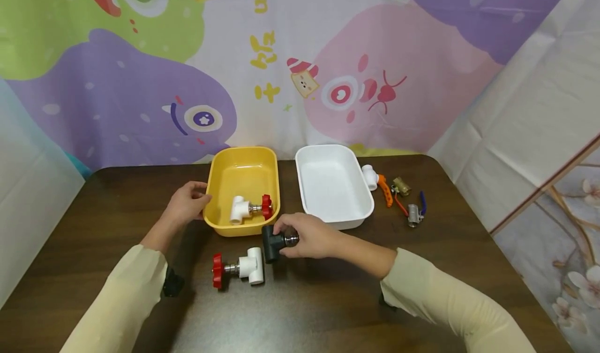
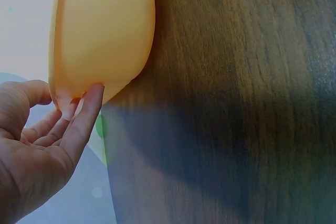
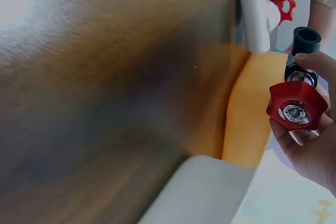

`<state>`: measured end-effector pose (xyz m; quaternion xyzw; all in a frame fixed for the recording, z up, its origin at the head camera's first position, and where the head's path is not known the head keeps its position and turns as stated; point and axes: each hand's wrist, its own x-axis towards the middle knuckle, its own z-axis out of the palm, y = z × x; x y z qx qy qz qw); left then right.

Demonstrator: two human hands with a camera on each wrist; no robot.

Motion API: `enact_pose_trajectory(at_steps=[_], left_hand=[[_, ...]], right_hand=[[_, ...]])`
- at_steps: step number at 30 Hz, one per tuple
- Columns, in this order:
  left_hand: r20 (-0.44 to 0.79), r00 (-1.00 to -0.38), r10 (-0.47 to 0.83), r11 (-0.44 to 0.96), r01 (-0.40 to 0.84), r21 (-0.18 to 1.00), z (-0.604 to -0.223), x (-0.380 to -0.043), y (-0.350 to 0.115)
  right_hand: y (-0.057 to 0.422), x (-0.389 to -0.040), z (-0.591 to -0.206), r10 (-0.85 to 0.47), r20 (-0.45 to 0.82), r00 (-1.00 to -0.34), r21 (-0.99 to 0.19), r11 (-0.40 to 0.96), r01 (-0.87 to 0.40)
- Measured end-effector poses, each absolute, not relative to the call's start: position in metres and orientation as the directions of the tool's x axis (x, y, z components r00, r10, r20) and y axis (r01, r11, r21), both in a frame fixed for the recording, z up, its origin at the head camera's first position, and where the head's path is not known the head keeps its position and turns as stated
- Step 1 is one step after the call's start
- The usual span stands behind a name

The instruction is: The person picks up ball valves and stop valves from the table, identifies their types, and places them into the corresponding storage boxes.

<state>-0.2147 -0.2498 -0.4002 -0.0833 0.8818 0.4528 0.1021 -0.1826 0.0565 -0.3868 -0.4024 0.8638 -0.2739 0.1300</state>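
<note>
In the head view my left hand point(image 1: 187, 202) holds the left rim of a yellow tray point(image 1: 244, 232). The left wrist view shows the thumb at the rim and the fingers against the tray's outer wall point(image 2: 110, 30). My right hand point(image 1: 311, 236) grips a black stop valve point(image 1: 271, 244) above the table, in front of the tray. Its red handwheel point(image 3: 296, 106) shows in the right wrist view, between thumb and fingers. Inside the tray lies a white stop valve with a red handwheel point(image 1: 240, 210). A second white valve point(image 1: 250, 266) lies on the table left of the black one.
A white tray point(image 1: 335, 186) stands right of the yellow one. To its right lie a white valve with an orange lever point(image 1: 370, 177), a brass valve with a red lever point(image 1: 401, 186) and a metal valve with a blue lever point(image 1: 414, 215). A printed cloth point(image 1: 276, 118) hangs behind the table.
</note>
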Motion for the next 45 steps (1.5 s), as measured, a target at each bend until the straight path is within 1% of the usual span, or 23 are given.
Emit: enact_pose_trajectory(at_steps=[6,12,19,26,34,45], left_hand=[[-0.253,-0.966,-0.052,0.572,-0.237,0.785,-0.4,-0.214,-0.249],[-0.245,-0.968,-0.046,0.579,-0.226,0.784,-0.401,-0.214,-0.251],[-0.236,-0.971,-0.041,0.575,-0.216,0.789,-0.401,-0.215,-0.252],[-0.219,-0.975,-0.034,0.574,-0.199,0.794,-0.403,-0.215,-0.253],[-0.205,-0.978,-0.027,0.541,-0.187,0.82,-0.403,-0.214,-0.252],[-0.217,-0.976,-0.032,0.539,-0.2,0.818,-0.403,-0.214,-0.251]], right_hand=[[0.052,-0.19,-0.375,-0.764,0.041,-0.644,-0.569,0.511,-0.644],[0.045,-0.199,-0.362,-0.752,0.057,-0.657,-0.569,0.517,-0.64],[0.037,-0.21,-0.352,-0.748,0.081,-0.659,-0.518,0.533,-0.668],[0.03,-0.218,-0.347,-0.72,0.072,-0.69,-0.537,0.555,-0.635],[0.023,-0.23,-0.344,-0.719,0.091,-0.689,-0.531,0.55,-0.645],[0.016,-0.245,-0.341,-0.699,0.058,-0.712,-0.535,0.581,-0.613]])
